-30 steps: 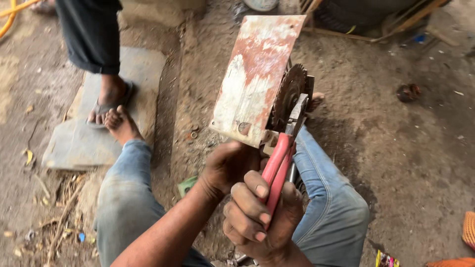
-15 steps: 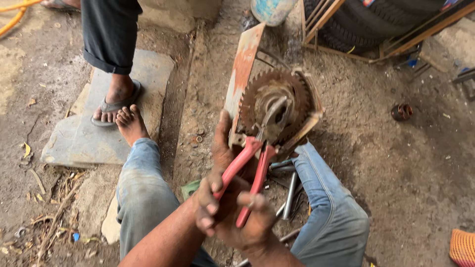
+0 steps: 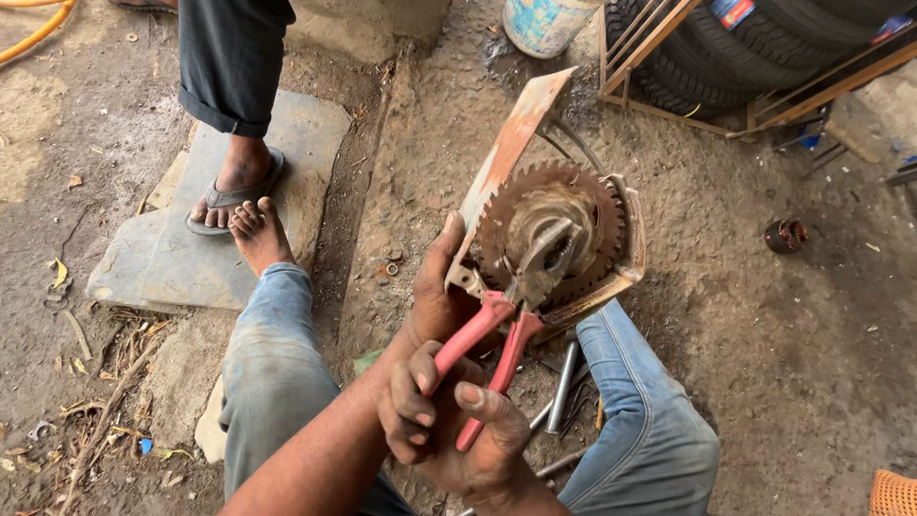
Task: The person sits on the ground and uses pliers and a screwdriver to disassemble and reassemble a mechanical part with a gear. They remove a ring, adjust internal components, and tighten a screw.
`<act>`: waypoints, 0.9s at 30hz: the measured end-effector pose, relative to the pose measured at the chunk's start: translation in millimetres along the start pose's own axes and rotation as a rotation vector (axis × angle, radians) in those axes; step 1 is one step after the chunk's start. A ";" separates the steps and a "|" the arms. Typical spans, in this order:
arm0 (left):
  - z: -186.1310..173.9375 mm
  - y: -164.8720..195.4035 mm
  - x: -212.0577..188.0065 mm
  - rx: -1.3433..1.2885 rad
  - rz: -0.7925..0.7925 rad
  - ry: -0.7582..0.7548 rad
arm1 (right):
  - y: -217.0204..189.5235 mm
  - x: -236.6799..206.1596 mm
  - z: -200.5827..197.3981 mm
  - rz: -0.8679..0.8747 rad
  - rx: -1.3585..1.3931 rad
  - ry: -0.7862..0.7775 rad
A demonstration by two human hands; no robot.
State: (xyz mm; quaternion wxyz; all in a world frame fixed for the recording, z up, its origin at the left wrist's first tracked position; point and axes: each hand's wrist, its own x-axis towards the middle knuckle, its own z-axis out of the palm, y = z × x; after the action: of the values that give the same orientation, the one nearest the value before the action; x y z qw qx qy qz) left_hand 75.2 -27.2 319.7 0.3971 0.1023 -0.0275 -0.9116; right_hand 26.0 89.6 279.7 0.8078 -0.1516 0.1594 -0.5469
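My left hand (image 3: 437, 291) grips the edge of a rusty metal bracket (image 3: 516, 143) that carries a rusty toothed wheel (image 3: 554, 229), held upright above my knees. My right hand (image 3: 457, 435) is closed around the red handles of a pair of pliers (image 3: 497, 339). The plier jaws sit on the hub at the middle of the toothed wheel. I am seated on the ground in blue jeans (image 3: 650, 420), with my bare left foot (image 3: 258, 234) stretched out ahead.
Metal rods and tools (image 3: 564, 382) lie on the dirt between my legs. Another person's leg in a sandal (image 3: 229, 186) stands on a stone slab (image 3: 210, 258). Beyond are tyres (image 3: 764, 48) in a frame, a bucket (image 3: 544, 21), and a small dark part (image 3: 785, 235).
The bracket has been turned so the toothed wheel faces me instead of its flat plate. The plier jaws have moved from the wheel's edge onto its hub.
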 end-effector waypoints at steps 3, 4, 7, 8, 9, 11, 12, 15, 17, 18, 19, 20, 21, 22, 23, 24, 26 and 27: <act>-59.5 -16.6 27.2 -0.042 0.122 -0.110 | -3.2 -5.0 -5.9 0.023 -0.007 -0.040; -78.9 -25.7 30.5 -0.031 0.135 -0.112 | -2.9 -6.8 -7.6 0.023 -0.010 -0.045; -108.7 -35.3 28.6 0.033 0.126 -0.093 | -1.2 -10.1 -12.6 0.025 -0.023 -0.052; -107.2 -33.8 26.3 0.034 0.121 -0.089 | -0.5 -11.6 -13.7 0.026 -0.028 -0.045; -102.2 -32.0 23.3 0.033 0.120 -0.085 | 0.0 -13.0 -14.8 0.027 -0.026 -0.055; -88.2 -26.2 18.5 0.022 0.105 -0.078 | 0.0 -14.8 -17.2 0.035 -0.026 -0.081; -82.6 -24.9 15.7 0.011 0.084 -0.069 | -0.3 -15.6 -18.3 0.050 -0.022 -0.083; -77.5 -24.6 11.9 0.006 0.068 -0.038 | -1.7 -17.8 -21.6 0.070 -0.013 -0.084; -82.3 -27.0 9.7 0.007 0.068 -0.020 | -1.7 -19.0 -24.0 0.082 -0.008 -0.100; -85.0 -27.5 8.3 0.009 0.060 -0.015 | -1.6 -19.8 -25.3 0.087 -0.015 -0.103; -87.4 -27.8 6.4 0.010 0.054 -0.008 | -1.5 -21.1 -26.7 0.093 -0.020 -0.105; -88.6 -27.3 4.5 0.005 0.042 -0.009 | -1.3 -22.3 -28.1 0.097 -0.027 -0.104; -89.3 -26.9 1.4 -0.001 0.025 -0.010 | -0.2 -24.0 -29.7 0.107 -0.019 -0.108; -89.0 -25.4 -0.3 -0.006 0.007 -0.014 | 0.4 -24.3 -31.8 0.115 -0.014 -0.114; -88.4 -24.9 -2.5 -0.009 0.003 0.001 | 1.2 -26.1 -33.7 0.126 -0.008 -0.119; -87.6 -24.0 -3.7 -0.010 -0.002 0.014 | 1.5 -27.4 -35.8 0.134 -0.009 -0.122; -87.3 -24.3 -6.9 -0.002 -0.016 0.033 | 2.4 -31.0 -39.4 0.156 -0.005 -0.127; -88.0 -24.4 -7.4 0.011 -0.024 0.033 | 2.6 -32.0 -41.3 0.160 -0.002 -0.122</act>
State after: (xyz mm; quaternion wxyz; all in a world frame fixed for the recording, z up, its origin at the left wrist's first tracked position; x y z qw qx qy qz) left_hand 80.9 -2.3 231.7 0.3862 0.1196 -0.0246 -0.9143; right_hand -0.6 117.4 244.2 0.8569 -0.1723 0.1221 -0.4703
